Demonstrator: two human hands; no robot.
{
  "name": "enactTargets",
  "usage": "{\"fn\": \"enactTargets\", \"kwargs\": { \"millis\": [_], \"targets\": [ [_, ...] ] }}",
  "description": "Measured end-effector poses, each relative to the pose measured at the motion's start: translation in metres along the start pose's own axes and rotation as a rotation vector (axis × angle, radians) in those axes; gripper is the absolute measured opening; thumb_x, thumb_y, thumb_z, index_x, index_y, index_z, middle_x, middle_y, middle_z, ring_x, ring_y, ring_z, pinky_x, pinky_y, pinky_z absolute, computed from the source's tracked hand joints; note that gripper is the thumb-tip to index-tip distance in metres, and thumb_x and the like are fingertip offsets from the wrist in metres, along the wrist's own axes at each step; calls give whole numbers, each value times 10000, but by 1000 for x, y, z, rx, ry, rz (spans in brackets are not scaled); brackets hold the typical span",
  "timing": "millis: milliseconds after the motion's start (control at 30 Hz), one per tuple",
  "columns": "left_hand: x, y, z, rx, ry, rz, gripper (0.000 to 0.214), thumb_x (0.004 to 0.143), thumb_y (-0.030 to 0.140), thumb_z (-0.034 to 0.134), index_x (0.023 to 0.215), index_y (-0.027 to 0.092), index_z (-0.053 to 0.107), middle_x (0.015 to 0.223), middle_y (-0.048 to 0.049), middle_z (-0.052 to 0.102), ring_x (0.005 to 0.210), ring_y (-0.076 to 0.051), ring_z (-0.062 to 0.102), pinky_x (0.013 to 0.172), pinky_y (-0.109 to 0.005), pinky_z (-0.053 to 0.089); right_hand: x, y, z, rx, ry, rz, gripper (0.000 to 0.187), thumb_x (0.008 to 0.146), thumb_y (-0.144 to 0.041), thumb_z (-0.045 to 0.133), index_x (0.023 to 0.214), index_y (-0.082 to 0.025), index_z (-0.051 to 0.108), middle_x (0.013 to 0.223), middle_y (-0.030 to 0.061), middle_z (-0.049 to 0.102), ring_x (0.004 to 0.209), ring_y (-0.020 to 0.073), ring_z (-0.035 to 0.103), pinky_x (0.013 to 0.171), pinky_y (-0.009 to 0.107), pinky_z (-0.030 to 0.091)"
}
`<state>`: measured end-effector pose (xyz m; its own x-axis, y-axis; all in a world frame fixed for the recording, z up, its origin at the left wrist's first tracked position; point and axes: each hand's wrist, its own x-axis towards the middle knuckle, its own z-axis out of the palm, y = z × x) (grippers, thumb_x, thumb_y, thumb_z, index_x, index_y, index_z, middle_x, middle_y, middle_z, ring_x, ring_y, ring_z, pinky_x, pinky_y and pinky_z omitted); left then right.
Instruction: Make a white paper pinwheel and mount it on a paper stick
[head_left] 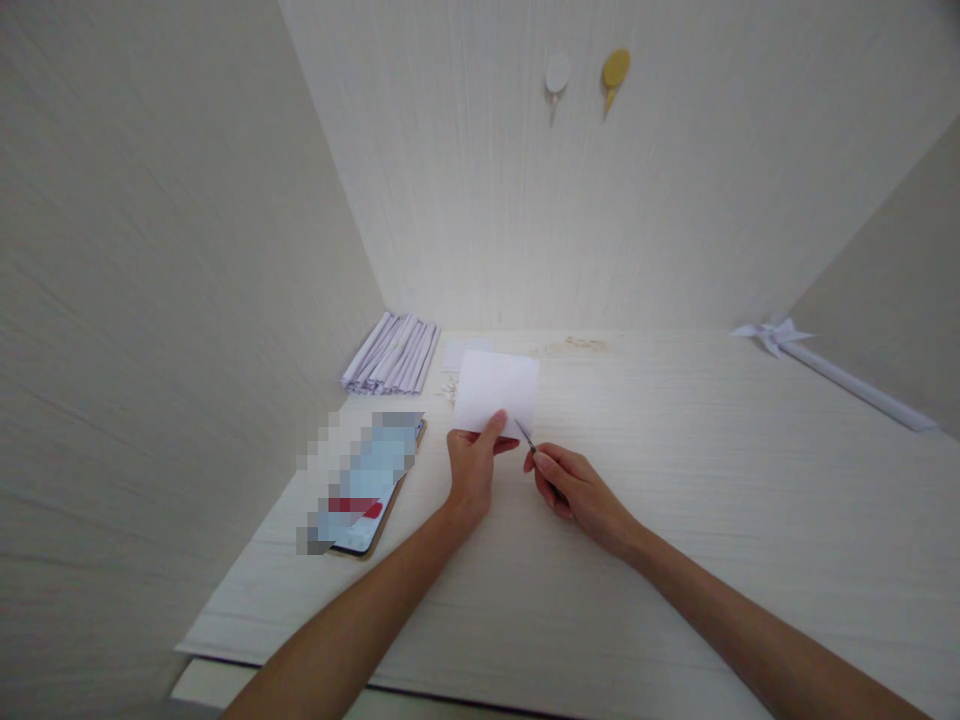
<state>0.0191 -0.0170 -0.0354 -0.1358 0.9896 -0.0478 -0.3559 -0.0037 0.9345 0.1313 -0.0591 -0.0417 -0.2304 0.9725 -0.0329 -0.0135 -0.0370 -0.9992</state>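
Note:
A square sheet of white paper [498,385] is pinched at its lower edge by my left hand [474,465], thumb on top and fingers beneath. My right hand [564,478] is closed around a pair of small scissors [527,437], whose handles are mostly hidden in the fingers. The narrow pointed blade lies by the lower right corner of the sheet; whether it touches the paper I cannot tell. Behind the sheet, another flat piece of white paper [459,354] rests on the table.
Rolled white paper sticks [394,355] are piled at the back left. A phone [371,500] lies left of my hands. A paper pinwheel shape [776,335] on a rolled paper stick [862,382] sits at the right. Two hooks, white [556,75] and yellow [616,70], are on the back wall.

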Motion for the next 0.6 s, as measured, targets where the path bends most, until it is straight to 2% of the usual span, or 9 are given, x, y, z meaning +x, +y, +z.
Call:
{"fn": "enactTargets", "kwargs": {
  "millis": [300,600],
  "targets": [
    [-1,-3,0,-15,-66,4,240,564,293,632,672,78,622,620,-52,636,543,-158,591,518,-278,490,1,1,0,50,18,4,216,785,-343,372,694,-168,461,406,-92,355,303,27,267,292,149,170],
    [0,-2,0,19,-62,-15,225,558,285,637,653,81,617,592,-37,629,495,-132,576,501,-255,493,0,1,0,38,28,-5,217,783,-346,378,691,-168,462,408,-91,367,296,25,270,287,148,175]
  ]
}}
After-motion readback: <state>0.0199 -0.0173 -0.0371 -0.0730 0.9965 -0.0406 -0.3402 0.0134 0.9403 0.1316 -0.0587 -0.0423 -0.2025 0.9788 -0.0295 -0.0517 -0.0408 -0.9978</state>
